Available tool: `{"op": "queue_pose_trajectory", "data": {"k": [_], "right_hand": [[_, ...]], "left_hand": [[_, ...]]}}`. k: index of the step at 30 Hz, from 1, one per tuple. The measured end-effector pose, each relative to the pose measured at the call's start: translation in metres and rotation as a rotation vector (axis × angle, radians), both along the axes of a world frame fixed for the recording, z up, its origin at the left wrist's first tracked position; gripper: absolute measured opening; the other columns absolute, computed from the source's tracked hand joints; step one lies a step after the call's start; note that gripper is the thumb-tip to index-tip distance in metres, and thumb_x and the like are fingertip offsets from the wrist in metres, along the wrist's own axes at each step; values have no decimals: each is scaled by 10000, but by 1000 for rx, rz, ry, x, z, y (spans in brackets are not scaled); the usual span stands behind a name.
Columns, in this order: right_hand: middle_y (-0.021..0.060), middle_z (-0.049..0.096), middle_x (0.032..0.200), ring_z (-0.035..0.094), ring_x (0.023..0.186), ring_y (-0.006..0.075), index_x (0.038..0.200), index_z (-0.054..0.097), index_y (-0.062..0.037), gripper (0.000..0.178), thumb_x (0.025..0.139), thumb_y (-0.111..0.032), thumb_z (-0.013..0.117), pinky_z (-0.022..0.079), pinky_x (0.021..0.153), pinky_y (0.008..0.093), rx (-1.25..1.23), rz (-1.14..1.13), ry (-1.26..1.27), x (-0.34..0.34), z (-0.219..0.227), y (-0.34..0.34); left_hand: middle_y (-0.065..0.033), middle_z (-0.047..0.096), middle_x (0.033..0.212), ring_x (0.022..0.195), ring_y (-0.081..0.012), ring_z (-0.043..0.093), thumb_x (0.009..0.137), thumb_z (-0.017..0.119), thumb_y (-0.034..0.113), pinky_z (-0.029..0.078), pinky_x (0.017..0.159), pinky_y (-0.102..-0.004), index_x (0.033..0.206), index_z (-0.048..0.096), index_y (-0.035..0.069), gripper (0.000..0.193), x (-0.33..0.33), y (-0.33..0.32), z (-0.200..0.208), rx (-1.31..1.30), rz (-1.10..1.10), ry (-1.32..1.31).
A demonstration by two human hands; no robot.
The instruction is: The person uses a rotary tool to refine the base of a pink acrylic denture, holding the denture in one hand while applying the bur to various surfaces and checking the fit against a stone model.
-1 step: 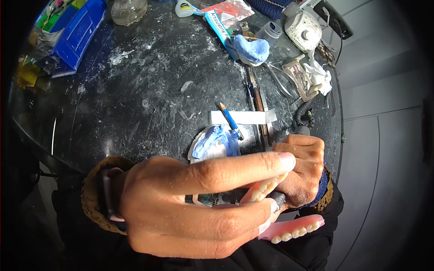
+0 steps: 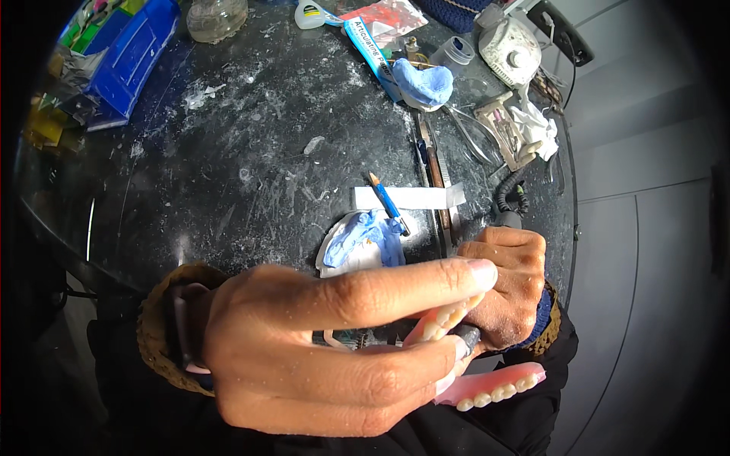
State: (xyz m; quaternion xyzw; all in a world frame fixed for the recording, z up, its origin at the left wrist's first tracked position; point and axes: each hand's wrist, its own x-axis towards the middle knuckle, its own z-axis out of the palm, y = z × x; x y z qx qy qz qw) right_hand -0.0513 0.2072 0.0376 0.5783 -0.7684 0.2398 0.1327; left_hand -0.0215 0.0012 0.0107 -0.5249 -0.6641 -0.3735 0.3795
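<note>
At the lower right of the frame, the left hand pinches a pink denture just beside the right hand, closed around a corded handpiece; should the grip loosen, the dark tip near the fingers could skid, nicking skin or gouging teeth.

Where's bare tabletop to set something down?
Widest patch: dusty dark tabletop left of the blue pencil, between the blue bin and the left hand; small scraps toward its top. Crowded: the right side, with blue-topped mould and white knobbed box.
</note>
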Motion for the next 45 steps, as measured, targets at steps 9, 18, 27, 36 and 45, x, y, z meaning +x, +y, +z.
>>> {"op": "queue_pose_trajectory", "data": {"k": [9,18,27,36,45], "right_hand": [[20,518,564,536,443,153,631,524,-85,442,622,-493,692,360,395,280,36,-25,-49,-2,6,8],[-77,384,462,369,361,73,735,602,-112,401,571,-369,863,240,379,241,-414,-83,91,-4,8,15],[-94,370,496,346,392,39,956,694,-99,348,610,-134,689,214,382,219,-98,-41,4,12,23,9],[-16,628,644,522,448,84,863,552,-57,245,713,-92,742,346,447,229,-79,-193,-13,15,19,8],[-15,568,559,541,448,126,643,551,-88,447,622,-452,811,389,436,254,-89,-247,-71,6,29,15]], "left_hand": [[53,669,904,925,-266,620,664,765,105,528,746,-256,830,677,140,191,7,-1,4,37,-34,-181],[-9,633,711,625,-148,575,658,811,103,482,517,-216,768,662,37,197,15,2,11,191,115,-340],[-28,649,735,637,-138,587,605,842,87,491,540,-228,792,667,43,260,9,-2,9,81,120,-439],[-59,666,755,650,-149,599,572,871,108,515,568,-238,807,667,49,317,11,2,7,37,146,-485],[-22,627,771,642,-134,582,589,863,86,452,514,-224,819,667,39,306,13,2,7,123,106,-518]]}}
